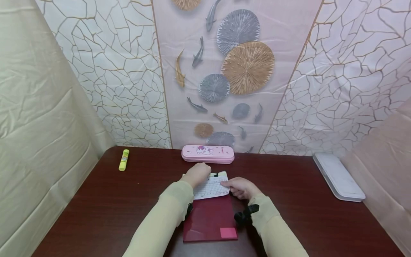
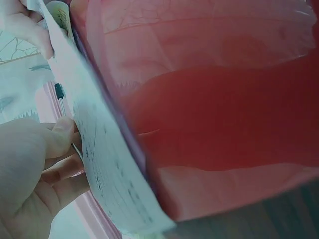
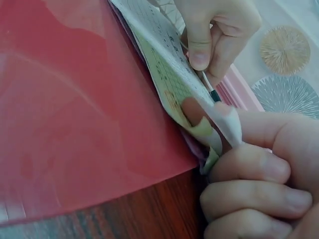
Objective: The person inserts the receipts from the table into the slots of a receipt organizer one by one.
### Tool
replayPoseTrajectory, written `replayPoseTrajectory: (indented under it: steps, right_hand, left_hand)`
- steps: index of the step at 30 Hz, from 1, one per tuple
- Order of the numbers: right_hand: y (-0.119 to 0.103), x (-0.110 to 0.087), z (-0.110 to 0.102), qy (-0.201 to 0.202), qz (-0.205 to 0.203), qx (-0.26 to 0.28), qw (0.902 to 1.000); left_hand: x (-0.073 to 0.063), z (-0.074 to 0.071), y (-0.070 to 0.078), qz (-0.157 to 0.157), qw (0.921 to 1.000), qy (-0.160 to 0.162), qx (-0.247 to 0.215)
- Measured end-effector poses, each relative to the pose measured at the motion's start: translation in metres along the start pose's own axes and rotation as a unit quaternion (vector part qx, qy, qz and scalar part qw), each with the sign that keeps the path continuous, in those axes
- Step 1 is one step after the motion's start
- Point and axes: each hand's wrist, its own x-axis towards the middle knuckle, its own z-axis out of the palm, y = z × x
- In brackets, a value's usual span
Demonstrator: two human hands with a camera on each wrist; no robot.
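Note:
A flat red folder (image 1: 208, 217) lies on the table, with printed sheets of paper (image 1: 210, 189) across its far end. My left hand (image 1: 197, 174) pinches a thin metal piece with a dark tip (image 3: 215, 95) at the top edge of the sheets; its lower part is hidden behind the paper. At the sheets' right corner, my right hand (image 1: 242, 188) grips the paper between thumb and curled fingers. In the right wrist view the corner bends up, and a greenish printed sheet (image 3: 164, 82) shows beneath the white one.
Beyond the folder sits a pink pencil case (image 1: 208, 154) with a rabbit picture. A yellow glue stick (image 1: 123, 160) lies at the far left of the dark wooden table (image 1: 128, 214). At the far right is a white flat case (image 1: 338, 177). Patterned curtains hang behind.

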Motion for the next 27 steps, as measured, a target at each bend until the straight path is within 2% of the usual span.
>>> replayPoseTrajectory:
  steps: [5, 18, 22, 27]
  right_hand:
    - [-0.002, 0.002, 0.002, 0.010, 0.012, 0.020, 0.9997]
    - [-0.005, -0.002, 0.006, 0.033, 0.026, -0.019, 0.9990]
    - [-0.005, -0.003, 0.007, 0.030, 0.017, -0.026, 0.9991]
    - [-0.001, -0.007, 0.006, 0.041, -0.011, -0.041, 0.9983]
  left_hand:
    - [0.001, 0.003, -0.001, 0.005, 0.9998, 0.006, 0.019]
    - [-0.001, 0.013, -0.001, 0.056, 0.9923, 0.068, 0.087]
    - [-0.001, 0.012, -0.001, 0.054, 0.9921, 0.072, 0.087]
    - [0.000, 0.013, -0.001, 0.034, 0.9965, 0.060, 0.048]
